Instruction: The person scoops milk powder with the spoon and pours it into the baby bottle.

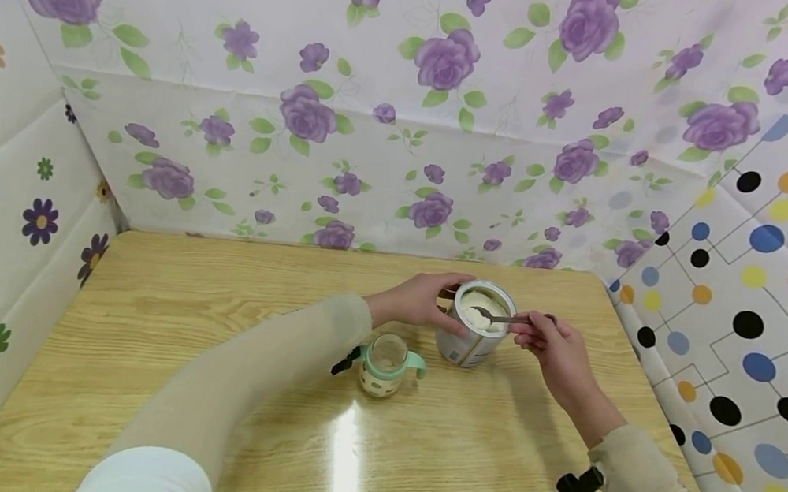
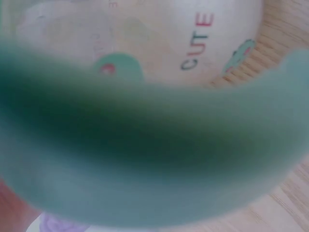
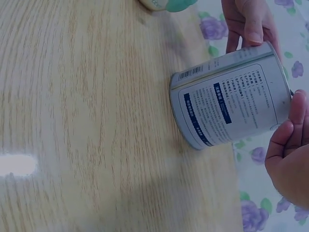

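Observation:
A tin can (image 1: 467, 350) with a silver rim stands open-topped toward the back of the table, holding pale powder (image 1: 496, 299). My left hand (image 1: 419, 299) grips the can's left side, thumb toward the front. My right hand (image 1: 557, 358) pinches the handle of a metal spoon (image 1: 503, 318), whose bowl lies inside the can at the powder. In the right wrist view, the can (image 3: 236, 101) shows its printed side, and the right hand (image 3: 293, 154) is at its rim. Close by my left forearm stands a cup (image 1: 381, 382) with mint-green handles.
The wooden table (image 1: 276, 282) meets a wall of flowered cloth (image 1: 353, 155) at the back and a dotted cloth (image 1: 755, 273) on the right. In the left wrist view, the cup's blurred green handle (image 2: 159, 193) fills much of the picture.

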`<state>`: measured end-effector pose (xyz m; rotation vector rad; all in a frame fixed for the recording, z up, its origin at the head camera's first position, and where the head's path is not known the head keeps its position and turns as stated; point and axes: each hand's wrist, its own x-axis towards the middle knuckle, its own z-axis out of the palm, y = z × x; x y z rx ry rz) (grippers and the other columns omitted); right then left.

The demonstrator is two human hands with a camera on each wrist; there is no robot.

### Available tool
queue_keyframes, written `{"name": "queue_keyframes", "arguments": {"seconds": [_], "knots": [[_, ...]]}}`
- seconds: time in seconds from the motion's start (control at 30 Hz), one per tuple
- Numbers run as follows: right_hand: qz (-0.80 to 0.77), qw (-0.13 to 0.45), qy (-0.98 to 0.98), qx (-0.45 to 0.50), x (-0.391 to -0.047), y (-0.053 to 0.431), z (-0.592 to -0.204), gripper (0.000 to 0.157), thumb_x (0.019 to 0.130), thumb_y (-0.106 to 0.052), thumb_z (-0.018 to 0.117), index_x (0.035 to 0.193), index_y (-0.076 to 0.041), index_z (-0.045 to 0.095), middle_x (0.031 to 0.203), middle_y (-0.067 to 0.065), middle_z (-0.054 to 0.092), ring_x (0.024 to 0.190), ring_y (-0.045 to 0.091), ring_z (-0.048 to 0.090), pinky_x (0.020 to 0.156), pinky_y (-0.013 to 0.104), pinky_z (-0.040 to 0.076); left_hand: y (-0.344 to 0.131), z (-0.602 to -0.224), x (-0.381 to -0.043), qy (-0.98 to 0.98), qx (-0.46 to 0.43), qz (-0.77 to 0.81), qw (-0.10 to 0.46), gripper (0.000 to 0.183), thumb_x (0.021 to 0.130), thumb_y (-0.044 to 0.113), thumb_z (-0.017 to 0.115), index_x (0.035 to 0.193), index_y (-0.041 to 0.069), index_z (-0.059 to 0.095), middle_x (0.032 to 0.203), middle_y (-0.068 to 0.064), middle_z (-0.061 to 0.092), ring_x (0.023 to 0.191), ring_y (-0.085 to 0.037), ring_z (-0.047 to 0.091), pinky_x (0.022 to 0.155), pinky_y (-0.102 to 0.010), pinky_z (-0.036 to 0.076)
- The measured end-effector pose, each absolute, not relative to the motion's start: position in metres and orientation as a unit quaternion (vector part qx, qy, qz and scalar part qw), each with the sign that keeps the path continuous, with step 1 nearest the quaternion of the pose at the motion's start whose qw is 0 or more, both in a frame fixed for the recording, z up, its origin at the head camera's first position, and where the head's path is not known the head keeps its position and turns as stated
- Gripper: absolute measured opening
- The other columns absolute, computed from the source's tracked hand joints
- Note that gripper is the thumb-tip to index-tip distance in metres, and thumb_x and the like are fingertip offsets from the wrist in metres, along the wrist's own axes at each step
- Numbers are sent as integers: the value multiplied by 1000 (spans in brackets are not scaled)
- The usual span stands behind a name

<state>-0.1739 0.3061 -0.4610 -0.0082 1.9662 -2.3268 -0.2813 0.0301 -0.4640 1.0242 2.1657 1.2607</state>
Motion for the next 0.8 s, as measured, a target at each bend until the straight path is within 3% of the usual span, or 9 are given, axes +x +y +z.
{"name": "queue_keyframes", "arguments": {"seconds": [0.57,0.8], "knots": [[-822,79,562,35,-170,316,-464,34,117,-26,49,117,-9,78,101,-2,79,90,9,71,84,23,58,30,-463,-280,776,367,465,217,95,89,24,91,167,17,37,160,-4,52,148,-26,50,110,-36,55],[-834,85,543,55,-170,315,-463,37,118,-23,45,115,-8,79,99,0,79,88,11,70,85,24,58,30,-464,-281,776,369,464,216,95,89,24,91,167,17,37,160,-5,52,149,-27,49,113,-41,53]]}}
